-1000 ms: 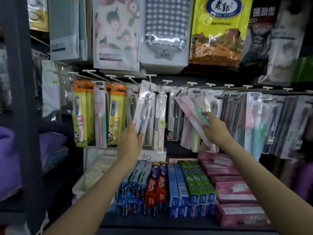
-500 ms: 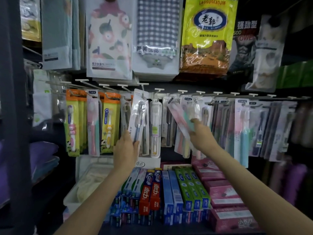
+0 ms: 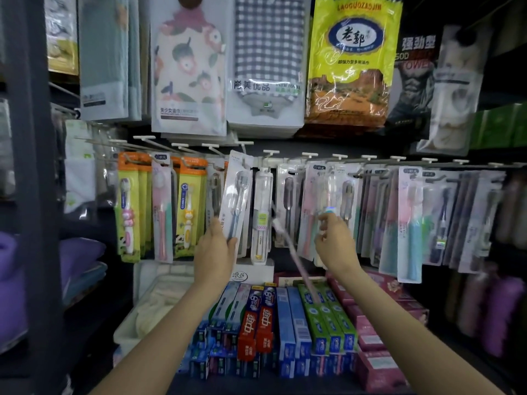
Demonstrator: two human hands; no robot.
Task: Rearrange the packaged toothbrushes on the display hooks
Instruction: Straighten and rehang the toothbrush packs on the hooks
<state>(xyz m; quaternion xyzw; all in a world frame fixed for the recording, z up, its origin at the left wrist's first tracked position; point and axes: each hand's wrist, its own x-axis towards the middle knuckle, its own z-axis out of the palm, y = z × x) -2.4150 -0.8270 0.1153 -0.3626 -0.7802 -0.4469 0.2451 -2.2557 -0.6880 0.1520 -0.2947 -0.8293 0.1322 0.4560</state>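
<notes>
The left hand (image 3: pixel 215 253) holds a clear toothbrush pack (image 3: pixel 236 199) by its bottom end, with the fingers curled round it. The pack leans to the right, and its top is up by the row of hooks (image 3: pixel 271 153). To the right of this pack, the right hand (image 3: pixel 336 242) is raised in front of more hanging toothbrush packs (image 3: pixel 407 220). Its fingers are bent, but it is blurry, so I cannot tell if it holds anything. A blurry pink pack (image 3: pixel 296 260) slants below and to the left of that hand. Left of the clear pack hang yellow kids' toothbrush packs (image 3: pixel 128 212). Below the clear pack lie rows of toothpaste boxes (image 3: pixel 285 323).
</notes>
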